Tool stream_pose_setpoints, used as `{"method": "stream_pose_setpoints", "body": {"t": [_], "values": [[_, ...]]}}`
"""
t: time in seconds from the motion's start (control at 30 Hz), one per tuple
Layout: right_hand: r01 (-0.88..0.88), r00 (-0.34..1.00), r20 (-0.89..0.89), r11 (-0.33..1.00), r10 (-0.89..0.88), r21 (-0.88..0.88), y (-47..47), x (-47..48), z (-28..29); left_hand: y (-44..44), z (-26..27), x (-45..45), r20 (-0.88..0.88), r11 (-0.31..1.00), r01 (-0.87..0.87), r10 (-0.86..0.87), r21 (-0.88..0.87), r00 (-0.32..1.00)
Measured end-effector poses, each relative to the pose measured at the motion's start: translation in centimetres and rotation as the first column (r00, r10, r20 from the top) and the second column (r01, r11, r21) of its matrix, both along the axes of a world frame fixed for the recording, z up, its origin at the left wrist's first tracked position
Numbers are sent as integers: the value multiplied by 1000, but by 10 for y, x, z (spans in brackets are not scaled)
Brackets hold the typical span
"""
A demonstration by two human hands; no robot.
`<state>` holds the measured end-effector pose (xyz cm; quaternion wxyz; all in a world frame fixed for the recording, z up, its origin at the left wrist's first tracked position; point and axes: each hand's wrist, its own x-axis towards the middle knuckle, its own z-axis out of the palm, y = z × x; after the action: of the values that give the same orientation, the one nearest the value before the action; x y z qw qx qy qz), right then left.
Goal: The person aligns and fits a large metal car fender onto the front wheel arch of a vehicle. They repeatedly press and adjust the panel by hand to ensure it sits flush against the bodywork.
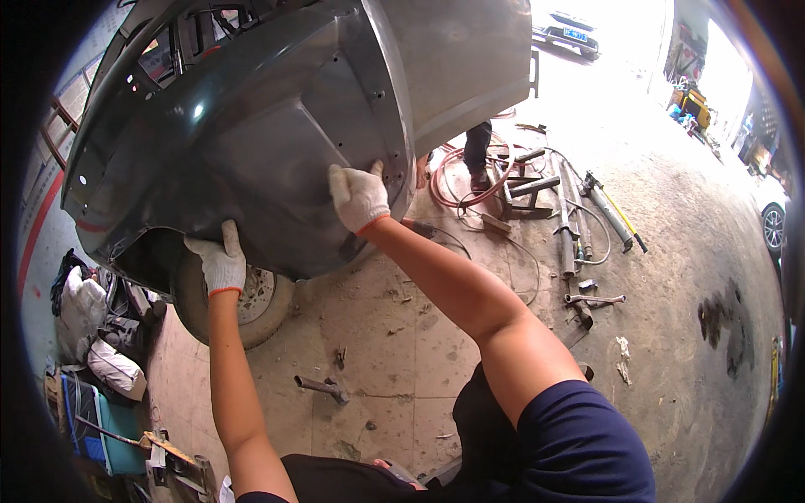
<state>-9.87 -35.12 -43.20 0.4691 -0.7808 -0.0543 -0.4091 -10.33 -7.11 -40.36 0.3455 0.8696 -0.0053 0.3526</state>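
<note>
A large dark-grey sheet-metal car body panel [264, 144] fills the upper left, with a row of small holes along its right side. My left hand [223, 261], in a white knitted glove with an orange cuff, grips the panel's lower edge beside the wheel arch. Its thumb lies on the metal and some fingers are hidden. Just below that hand is a car wheel [270, 314]. My right hand [363, 198], gloved alike, rests against the panel's lower right part; whether its fingers close on anything cannot be made out.
Right of the panel hangs a grey car door [465, 69], a person's leg [478, 151] below it. Near there lie a coiled red hose [443, 188], a hydraulic ram [610, 210] and a wrench [594, 299]. A metal tube [317, 385] lies on the floor; bags [116, 371] stand left.
</note>
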Motion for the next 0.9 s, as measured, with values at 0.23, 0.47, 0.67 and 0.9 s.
{"method": "stream_pose_setpoints", "body": {"t": [0.23, 0.47, 0.67, 0.9], "values": [[-159, 970, 141, 959, 196, -236, 18, -16, 40, -1, 6, -6, -137, 997, -69, 71, 14, 988], [-74, 987, 102, 923, 121, -379, 15, -13, 47, -3, 9, -10, -177, 995, -94, 96, 24, 979], [-1, 998, 53, 890, 28, -456, 8, -10, 6, 1, 5, -4, -109, 998, -57, 59, 23, 992], [-69, 956, -275, 832, -103, -550, -14, -13, -41, 3, 2, -1, -59, 999, -35, 35, 7, 998]]}}
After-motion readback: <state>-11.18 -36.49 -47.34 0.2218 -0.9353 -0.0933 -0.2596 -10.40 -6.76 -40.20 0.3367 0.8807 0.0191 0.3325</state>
